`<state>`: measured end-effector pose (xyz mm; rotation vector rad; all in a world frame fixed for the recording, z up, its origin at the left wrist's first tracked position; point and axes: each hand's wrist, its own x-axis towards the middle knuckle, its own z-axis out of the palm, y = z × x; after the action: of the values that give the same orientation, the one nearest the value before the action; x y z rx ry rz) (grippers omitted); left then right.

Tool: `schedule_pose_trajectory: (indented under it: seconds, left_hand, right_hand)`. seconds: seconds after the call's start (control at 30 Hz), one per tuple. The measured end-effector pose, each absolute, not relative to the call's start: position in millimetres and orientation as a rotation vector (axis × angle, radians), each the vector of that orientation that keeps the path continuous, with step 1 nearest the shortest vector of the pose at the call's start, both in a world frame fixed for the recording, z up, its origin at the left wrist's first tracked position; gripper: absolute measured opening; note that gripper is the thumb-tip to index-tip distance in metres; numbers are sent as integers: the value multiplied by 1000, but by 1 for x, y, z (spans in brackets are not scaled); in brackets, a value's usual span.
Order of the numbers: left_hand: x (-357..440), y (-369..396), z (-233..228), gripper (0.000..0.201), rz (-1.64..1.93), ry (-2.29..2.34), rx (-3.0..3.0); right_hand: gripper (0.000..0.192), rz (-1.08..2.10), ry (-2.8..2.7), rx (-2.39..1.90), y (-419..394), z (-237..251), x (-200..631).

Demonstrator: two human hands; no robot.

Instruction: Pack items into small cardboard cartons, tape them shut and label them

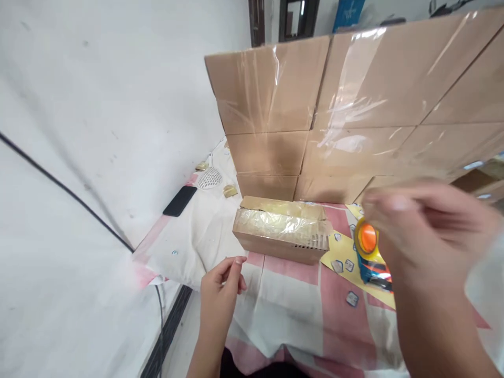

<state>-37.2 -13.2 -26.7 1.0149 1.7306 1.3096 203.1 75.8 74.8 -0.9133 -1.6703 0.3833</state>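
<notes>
A small brown cardboard box (275, 244) with shiny clear tape over its top lies on the cloth. My left hand (224, 283) is just in front of its left end, fingers curled and thumb against the forefinger, with nothing visible in them. Raised at the right, my right hand (429, 231) is smeared by motion. Its fingers look pinched together; whatever they may hold cannot be made out. Beside that hand is a tape dispenser (372, 275), blue below, with a yellow roll of tape (368, 239) around an orange core.
A large taped cardboard panel (268, 105) stands behind the box. A black phone (180, 201), a white strainer (210, 178) and a crumpled tan scrap (230, 190) lie at the left near the wall (98, 115). Yellow paper (338, 252) and small cutouts (352, 299) lie right.
</notes>
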Motion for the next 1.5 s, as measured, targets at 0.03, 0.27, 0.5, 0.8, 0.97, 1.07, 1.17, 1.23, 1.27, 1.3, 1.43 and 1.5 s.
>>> schedule_pose_trajectory:
  seconds: [0.03,0.27,0.5,0.8,0.97,1.07,1.17,1.23,1.27,1.3,1.43,1.5]
  left_hand:
    - [-37,-11,-28,42,1330,1771,1025]
    - [-9,21,-13,35,1581,1590,1584]
    - [17,44,-46,35,1387,1722,1905]
    - [33,41,-84,41,1540,1711,1859]
    - [38,35,-91,44,1531,1658,1772]
    - [49,32,-95,46,1518,1610,1679]
    - [63,34,-99,44,1571,1567,1556]
    - [69,38,-105,43,1652,1558,1520]
    - [70,40,-109,43,1699,1555,1539]
    - [70,42,-114,44,1741,1545,1578]
    - [63,40,-133,49,1821,1502,1636]
    - [60,34,-139,43,1794,1546,1530]
  right_hand:
    - [23,451,-1693,-912,82,76,198]
    - [24,643,-2234,-1302,136,52,157]
    - [23,624,-2305,-1512,154,46,152]
    - [24,620,-2283,-1619,152,35,147]
    - [10,564,-2170,-1774,147,32,149]
    - [12,522,-2175,-1795,147,32,148]
    - [9,503,-2212,-1755,148,32,147]
    - [9,509,-2243,-1729,148,32,148]
    - [9,515,-2256,-1719,148,31,148]
    - [9,519,-2260,-1715,149,31,148]
    - [7,529,-2200,-1694,153,28,151]
    - [7,542,-2180,-1668,155,27,152]
